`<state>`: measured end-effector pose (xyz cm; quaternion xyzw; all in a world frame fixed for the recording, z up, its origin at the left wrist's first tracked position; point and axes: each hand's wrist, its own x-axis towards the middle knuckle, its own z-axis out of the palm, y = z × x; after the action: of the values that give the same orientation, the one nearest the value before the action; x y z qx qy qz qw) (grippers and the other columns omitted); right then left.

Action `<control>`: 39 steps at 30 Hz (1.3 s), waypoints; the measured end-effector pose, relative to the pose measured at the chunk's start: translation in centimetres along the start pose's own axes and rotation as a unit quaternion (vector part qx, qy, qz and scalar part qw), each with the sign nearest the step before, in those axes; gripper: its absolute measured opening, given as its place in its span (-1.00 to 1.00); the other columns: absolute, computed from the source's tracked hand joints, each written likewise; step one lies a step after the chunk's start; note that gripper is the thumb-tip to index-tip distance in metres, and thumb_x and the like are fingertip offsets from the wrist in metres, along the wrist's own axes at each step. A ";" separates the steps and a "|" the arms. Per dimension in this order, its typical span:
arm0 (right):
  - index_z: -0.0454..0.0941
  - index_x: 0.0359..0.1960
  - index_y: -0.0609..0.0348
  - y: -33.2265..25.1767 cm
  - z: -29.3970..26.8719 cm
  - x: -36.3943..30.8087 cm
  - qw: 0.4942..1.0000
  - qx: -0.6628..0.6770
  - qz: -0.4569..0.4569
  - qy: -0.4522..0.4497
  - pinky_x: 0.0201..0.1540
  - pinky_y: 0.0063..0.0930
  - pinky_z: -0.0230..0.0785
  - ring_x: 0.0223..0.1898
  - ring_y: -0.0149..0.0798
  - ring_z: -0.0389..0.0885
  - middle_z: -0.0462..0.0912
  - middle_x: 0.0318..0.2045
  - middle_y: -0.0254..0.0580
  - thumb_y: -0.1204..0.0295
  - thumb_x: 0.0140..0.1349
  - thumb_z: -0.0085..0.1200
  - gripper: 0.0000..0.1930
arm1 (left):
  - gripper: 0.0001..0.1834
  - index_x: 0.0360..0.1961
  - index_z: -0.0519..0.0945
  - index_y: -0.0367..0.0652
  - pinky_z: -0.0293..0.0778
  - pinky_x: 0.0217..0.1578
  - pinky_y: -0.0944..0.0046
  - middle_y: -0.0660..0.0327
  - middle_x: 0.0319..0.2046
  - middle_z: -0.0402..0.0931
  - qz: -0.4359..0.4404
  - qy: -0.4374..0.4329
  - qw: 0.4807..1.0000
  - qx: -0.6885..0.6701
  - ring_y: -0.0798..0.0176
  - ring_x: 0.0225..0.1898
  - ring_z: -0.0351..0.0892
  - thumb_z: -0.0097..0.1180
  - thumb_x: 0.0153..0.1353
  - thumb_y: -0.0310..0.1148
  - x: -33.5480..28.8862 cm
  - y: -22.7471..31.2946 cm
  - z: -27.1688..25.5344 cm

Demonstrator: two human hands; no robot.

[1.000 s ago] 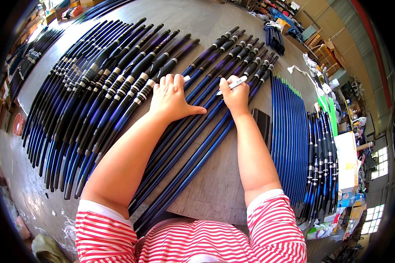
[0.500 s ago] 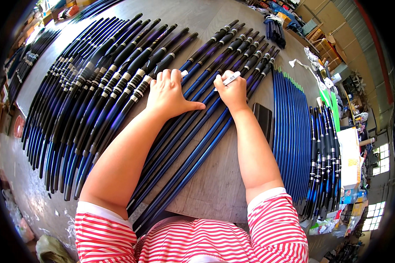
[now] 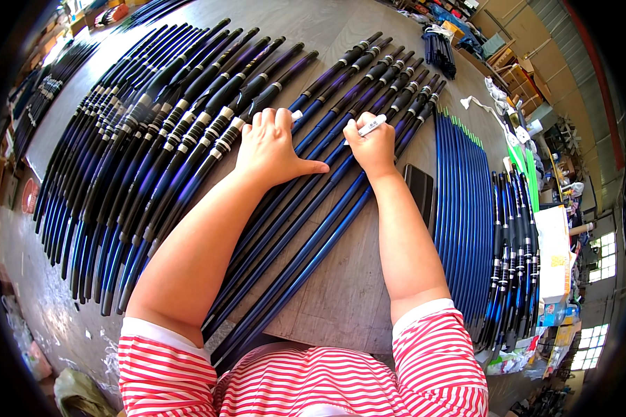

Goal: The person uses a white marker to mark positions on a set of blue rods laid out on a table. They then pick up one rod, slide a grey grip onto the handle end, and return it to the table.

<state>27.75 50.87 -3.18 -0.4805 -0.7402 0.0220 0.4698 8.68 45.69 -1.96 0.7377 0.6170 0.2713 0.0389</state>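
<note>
Several dark blue and black fishing rods (image 3: 311, 224) lie diagonally across the table under my hands, their handle ends pointing away from me. My right hand (image 3: 373, 147) is closed round a white marker pen (image 3: 372, 125), its tip down at one of the rods. Over the rods to the left rests my left hand (image 3: 275, 147), fingers curled together and thumb stretched toward the right. A small white piece like a marker cap (image 3: 297, 115) sticks out beside its index finger. What lies under the left palm is hidden.
A dense row of more fishing rods (image 3: 153, 132) fills the table's left side. To the right lie a black case (image 3: 417, 189), thin blue rod sections (image 3: 459, 215) with green tips, another rod bundle (image 3: 515, 257) and a white box (image 3: 554, 243). A small dark bundle (image 3: 438, 52) lies at the back.
The marker pen and my right hand have shifted very slightly to the right. My left hand stays in nearly the same place on the rods.
</note>
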 end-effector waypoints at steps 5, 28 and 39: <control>0.27 -0.76 0.22 -0.3 -0.1 0.1 1.000 -0.005 -0.006 -0.004 -0.61 -0.24 0.28 -0.68 0.08 0.41 0.38 -0.78 0.02 0.39 -0.02 0.06 -0.71 | -0.04 -0.18 0.39 -0.21 0.23 -0.06 0.14 0.13 -0.22 0.33 0.000 0.000 1.000 0.003 0.11 -0.05 0.30 0.37 -0.52 0.30 0.0 -0.2 0.1; 0.58 -0.50 0.22 -1.3 -4.3 2.7 0.985 0.153 0.076 -0.019 -0.50 -0.65 0.34 -0.59 -0.55 0.50 0.58 -0.66 -0.33 0.40 0.04 0.22 -0.85 | -0.07 -0.18 0.39 -0.22 0.21 -0.04 0.14 0.12 -0.22 0.31 0.005 0.013 1.000 -0.010 0.12 -0.04 0.29 0.36 -0.47 0.29 -0.2 0.1 -0.3; 0.54 -0.49 0.25 1.0 -5.9 0.4 0.952 0.242 0.107 -0.153 -0.48 -0.65 0.35 -0.55 -0.57 0.49 0.59 -0.61 -0.33 0.42 0.05 0.16 -0.86 | -0.62 -0.41 0.34 -0.21 0.40 -0.21 0.08 0.04 -0.30 0.43 0.412 -0.020 0.890 -0.195 -0.05 -0.26 0.45 0.29 -0.08 -0.28 -1.4 3.5 -1.0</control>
<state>32.63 49.27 -0.10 -0.4197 -0.7201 0.3235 0.4480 11.25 43.30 -0.26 0.9084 0.1913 0.3632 0.0792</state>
